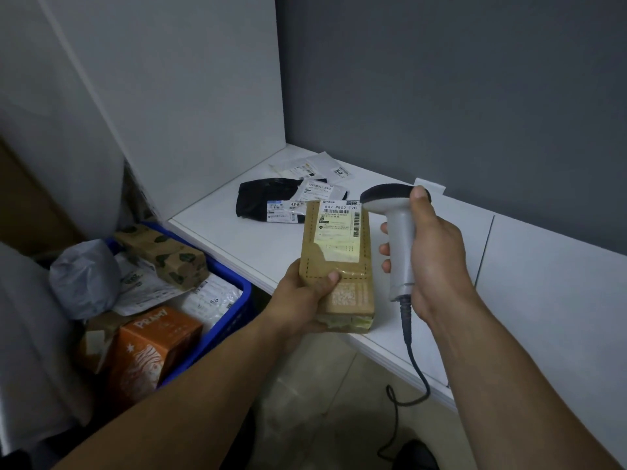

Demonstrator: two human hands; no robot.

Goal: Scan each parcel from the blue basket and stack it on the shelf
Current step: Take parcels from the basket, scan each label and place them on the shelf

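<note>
My left hand (305,293) grips the near end of a brown cardboard parcel (342,262), thumb on top, and holds it flat over the shelf's front edge with its white shipping label facing up. My right hand (431,252) grips the handle of a grey barcode scanner (393,212). The scanner's dark head points left and down at the label's barcode. On the floor at the left stands the blue basket (237,320), holding several parcels, among them an orange box (152,347), a leaf-printed brown box (163,252) and grey and white poly bags.
On the white shelf (509,273) lie a black poly bag (268,198) with labels and white mailers (312,167) behind it, near the back left corner. The scanner's black cable (410,374) hangs down past the shelf edge to the tiled floor. A grey wall backs the shelf.
</note>
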